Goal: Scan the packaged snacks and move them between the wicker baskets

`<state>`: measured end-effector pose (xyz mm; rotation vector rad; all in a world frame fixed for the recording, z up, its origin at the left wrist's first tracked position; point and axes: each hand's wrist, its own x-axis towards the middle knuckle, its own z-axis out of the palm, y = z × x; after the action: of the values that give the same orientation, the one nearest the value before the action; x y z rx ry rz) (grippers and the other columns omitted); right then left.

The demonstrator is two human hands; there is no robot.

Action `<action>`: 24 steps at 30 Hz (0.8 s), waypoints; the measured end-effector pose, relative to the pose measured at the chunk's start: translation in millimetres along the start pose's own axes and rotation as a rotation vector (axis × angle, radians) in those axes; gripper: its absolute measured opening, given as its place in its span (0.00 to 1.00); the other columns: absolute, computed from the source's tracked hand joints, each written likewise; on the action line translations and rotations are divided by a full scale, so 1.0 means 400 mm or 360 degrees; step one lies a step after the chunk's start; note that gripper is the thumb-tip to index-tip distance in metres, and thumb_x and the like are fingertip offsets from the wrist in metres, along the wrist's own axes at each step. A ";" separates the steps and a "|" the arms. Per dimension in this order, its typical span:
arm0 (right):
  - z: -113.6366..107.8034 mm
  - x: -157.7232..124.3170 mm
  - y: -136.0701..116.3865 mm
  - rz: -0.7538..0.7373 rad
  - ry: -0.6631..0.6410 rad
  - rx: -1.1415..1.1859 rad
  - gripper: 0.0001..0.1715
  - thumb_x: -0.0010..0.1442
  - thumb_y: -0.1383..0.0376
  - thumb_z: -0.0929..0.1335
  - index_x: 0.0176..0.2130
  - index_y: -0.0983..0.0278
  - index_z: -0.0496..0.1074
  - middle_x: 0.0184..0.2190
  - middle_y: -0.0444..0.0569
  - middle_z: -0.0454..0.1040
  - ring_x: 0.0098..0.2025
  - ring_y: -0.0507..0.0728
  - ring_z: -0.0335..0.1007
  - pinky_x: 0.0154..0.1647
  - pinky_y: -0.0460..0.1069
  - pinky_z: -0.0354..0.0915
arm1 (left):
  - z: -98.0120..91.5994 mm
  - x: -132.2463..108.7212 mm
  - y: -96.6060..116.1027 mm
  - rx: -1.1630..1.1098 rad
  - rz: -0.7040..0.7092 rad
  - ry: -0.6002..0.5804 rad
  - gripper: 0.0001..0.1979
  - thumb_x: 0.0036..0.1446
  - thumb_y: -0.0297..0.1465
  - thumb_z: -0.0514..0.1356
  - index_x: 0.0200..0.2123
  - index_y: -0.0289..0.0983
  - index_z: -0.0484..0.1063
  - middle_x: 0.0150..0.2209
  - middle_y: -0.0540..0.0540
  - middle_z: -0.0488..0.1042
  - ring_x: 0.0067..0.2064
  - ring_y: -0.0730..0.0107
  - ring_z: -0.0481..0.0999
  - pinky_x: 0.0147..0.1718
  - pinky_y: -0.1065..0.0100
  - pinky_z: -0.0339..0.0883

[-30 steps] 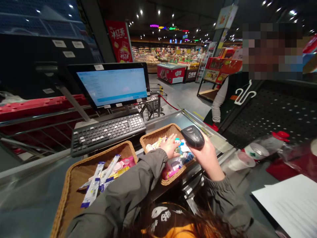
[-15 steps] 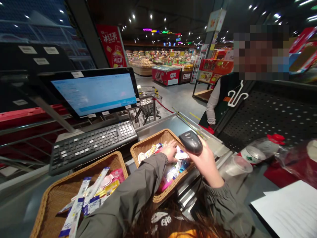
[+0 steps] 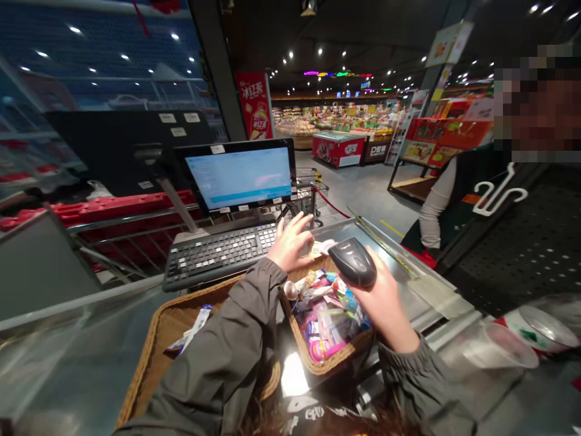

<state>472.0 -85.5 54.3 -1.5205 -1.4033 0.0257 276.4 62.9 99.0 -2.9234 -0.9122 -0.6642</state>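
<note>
My left hand (image 3: 293, 243) is over the right end of the black keyboard (image 3: 222, 251), fingers spread and stretched out. Beside its lower edge is a small pale item (image 3: 323, 247); whether the hand touches it I cannot tell. My right hand (image 3: 384, 297) grips a black handheld barcode scanner (image 3: 353, 261), its head pointing left above the right wicker basket (image 3: 313, 364). In that basket lie many small wrapped sweets (image 3: 329, 321). My left sleeve hides much of the left wicker basket (image 3: 145, 357), where a white-and-blue stick packet (image 3: 196, 327) shows.
A monitor (image 3: 242, 175) with a lit screen stands behind the keyboard. The metal counter (image 3: 77, 345) runs beneath the baskets. To the right, plastic cups (image 3: 499, 345) stand near a white hook (image 3: 499, 191). Another person's sleeve (image 3: 438, 203) shows beyond the counter.
My left hand has left the right basket and moved up to the keyboard, fingers spreading. The view has swung left, while my right hand still holds the scanner.
</note>
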 end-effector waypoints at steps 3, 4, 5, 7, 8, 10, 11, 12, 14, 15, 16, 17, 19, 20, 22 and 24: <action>0.030 0.013 -0.053 -0.0143 -0.0058 0.0054 0.36 0.56 0.53 0.72 0.59 0.65 0.67 0.58 0.61 0.71 0.66 0.71 0.61 0.66 0.68 0.60 | -0.092 -0.055 -0.040 0.0081 -0.0090 0.0207 0.14 0.52 0.36 0.68 0.42 0.40 0.74 0.71 0.39 0.54 0.73 0.46 0.46 0.67 0.34 0.35; 0.040 0.016 -0.071 -0.0205 -0.0081 0.0063 0.35 0.57 0.53 0.72 0.59 0.66 0.67 0.58 0.61 0.71 0.67 0.71 0.60 0.66 0.68 0.59 | -0.119 -0.074 -0.051 0.0106 -0.0115 0.0262 0.14 0.52 0.36 0.68 0.42 0.40 0.74 0.71 0.39 0.54 0.74 0.47 0.46 0.67 0.35 0.35; 0.050 0.019 -0.089 -0.0265 -0.0101 0.0072 0.34 0.57 0.54 0.71 0.58 0.65 0.68 0.59 0.61 0.71 0.67 0.71 0.59 0.67 0.68 0.58 | -0.145 -0.093 -0.061 0.0131 -0.0141 0.0310 0.14 0.52 0.36 0.68 0.42 0.40 0.74 0.72 0.39 0.53 0.74 0.47 0.46 0.67 0.35 0.36; 0.070 0.025 -0.126 -0.0364 -0.0128 0.0100 0.31 0.58 0.55 0.71 0.57 0.65 0.69 0.58 0.61 0.71 0.67 0.71 0.59 0.68 0.69 0.56 | -0.192 -0.128 -0.080 0.0179 -0.0187 0.0383 0.14 0.53 0.36 0.67 0.43 0.40 0.74 0.72 0.39 0.52 0.74 0.47 0.46 0.67 0.36 0.37; 0.080 0.029 -0.145 -0.0401 -0.0130 0.0116 0.30 0.58 0.55 0.71 0.57 0.65 0.69 0.58 0.61 0.71 0.67 0.71 0.60 0.67 0.69 0.56 | -0.213 -0.143 -0.088 0.0200 -0.0207 0.0410 0.14 0.53 0.36 0.67 0.43 0.40 0.74 0.72 0.40 0.51 0.73 0.47 0.46 0.67 0.36 0.37; 0.100 0.040 -0.183 -0.0465 -0.0123 0.0140 0.29 0.59 0.55 0.70 0.56 0.64 0.70 0.57 0.61 0.72 0.66 0.71 0.61 0.66 0.69 0.58 | -0.252 -0.168 -0.107 0.0233 -0.0245 0.0454 0.15 0.53 0.36 0.67 0.44 0.41 0.75 0.73 0.40 0.49 0.73 0.47 0.47 0.68 0.37 0.37; 0.110 0.046 -0.203 -0.0502 -0.0116 0.0150 0.28 0.59 0.55 0.70 0.56 0.64 0.70 0.57 0.61 0.72 0.66 0.71 0.61 0.66 0.69 0.59 | -0.268 -0.179 -0.116 0.0247 -0.0262 0.0474 0.15 0.54 0.36 0.67 0.44 0.41 0.75 0.73 0.40 0.48 0.73 0.46 0.47 0.68 0.37 0.37; 0.120 0.054 -0.223 -0.0541 -0.0111 0.0160 0.27 0.60 0.55 0.70 0.55 0.63 0.71 0.56 0.60 0.73 0.65 0.70 0.62 0.66 0.69 0.59 | -0.283 -0.187 -0.126 0.0264 -0.0277 0.0493 0.15 0.54 0.36 0.67 0.45 0.41 0.75 0.73 0.40 0.48 0.73 0.46 0.47 0.68 0.38 0.37; 0.139 0.071 -0.263 -0.0610 -0.0089 0.0180 0.26 0.60 0.55 0.69 0.55 0.62 0.71 0.56 0.58 0.74 0.65 0.69 0.63 0.66 0.69 0.59 | -0.308 -0.202 -0.146 0.0305 -0.0308 0.0536 0.15 0.54 0.36 0.67 0.44 0.41 0.75 0.73 0.39 0.48 0.73 0.47 0.47 0.68 0.38 0.38; 0.148 0.078 -0.282 -0.0635 -0.0069 0.0192 0.25 0.60 0.54 0.69 0.55 0.61 0.71 0.55 0.57 0.74 0.65 0.69 0.63 0.67 0.69 0.58 | -0.318 -0.208 -0.155 0.0325 -0.0319 0.0561 0.15 0.53 0.36 0.67 0.44 0.41 0.75 0.73 0.39 0.48 0.73 0.48 0.47 0.68 0.38 0.38; 0.158 0.084 -0.300 -0.0648 -0.0048 0.0205 0.26 0.60 0.54 0.70 0.55 0.61 0.71 0.55 0.57 0.74 0.65 0.69 0.63 0.67 0.69 0.58 | -0.327 -0.213 -0.162 0.0341 -0.0326 0.0586 0.15 0.53 0.36 0.67 0.44 0.41 0.75 0.73 0.39 0.48 0.73 0.49 0.47 0.68 0.38 0.38; 0.168 0.087 -0.316 -0.0655 -0.0029 0.0217 0.27 0.60 0.54 0.70 0.55 0.61 0.71 0.55 0.57 0.74 0.65 0.70 0.62 0.67 0.69 0.58 | -0.333 -0.219 -0.168 0.0353 -0.0330 0.0608 0.15 0.53 0.36 0.67 0.44 0.41 0.75 0.73 0.39 0.48 0.73 0.49 0.47 0.68 0.39 0.37; 0.186 0.086 -0.343 -0.0680 -0.0018 0.0236 0.28 0.59 0.54 0.70 0.55 0.63 0.71 0.55 0.58 0.73 0.65 0.71 0.62 0.67 0.69 0.57 | -0.342 -0.230 -0.175 0.0366 -0.0327 0.0654 0.14 0.54 0.36 0.67 0.44 0.41 0.75 0.73 0.38 0.48 0.74 0.51 0.46 0.69 0.39 0.36; 0.195 0.082 -0.354 -0.0700 -0.0032 0.0239 0.27 0.60 0.54 0.70 0.55 0.63 0.71 0.55 0.59 0.73 0.64 0.71 0.62 0.68 0.69 0.56 | -0.345 -0.236 -0.177 0.0370 -0.0324 0.0675 0.14 0.54 0.36 0.67 0.44 0.41 0.75 0.73 0.38 0.47 0.74 0.51 0.45 0.69 0.40 0.36; 0.208 0.069 -0.369 -0.0726 -0.0077 0.0232 0.26 0.60 0.54 0.69 0.55 0.63 0.71 0.55 0.59 0.73 0.64 0.70 0.63 0.68 0.69 0.55 | -0.348 -0.247 -0.178 0.0374 -0.0324 0.0706 0.14 0.55 0.36 0.66 0.45 0.41 0.75 0.73 0.38 0.47 0.74 0.51 0.46 0.69 0.40 0.35; 0.216 0.054 -0.379 -0.0719 -0.0109 0.0218 0.25 0.61 0.55 0.69 0.55 0.63 0.71 0.57 0.59 0.72 0.64 0.69 0.63 0.68 0.69 0.56 | -0.350 -0.258 -0.176 0.0374 -0.0322 0.0723 0.14 0.56 0.37 0.66 0.45 0.41 0.75 0.73 0.38 0.46 0.74 0.51 0.47 0.69 0.40 0.35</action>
<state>316.2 -45.4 125.4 -1.0740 -1.7353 -0.1031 106.5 47.4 177.1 -2.3500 -1.1370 -1.0876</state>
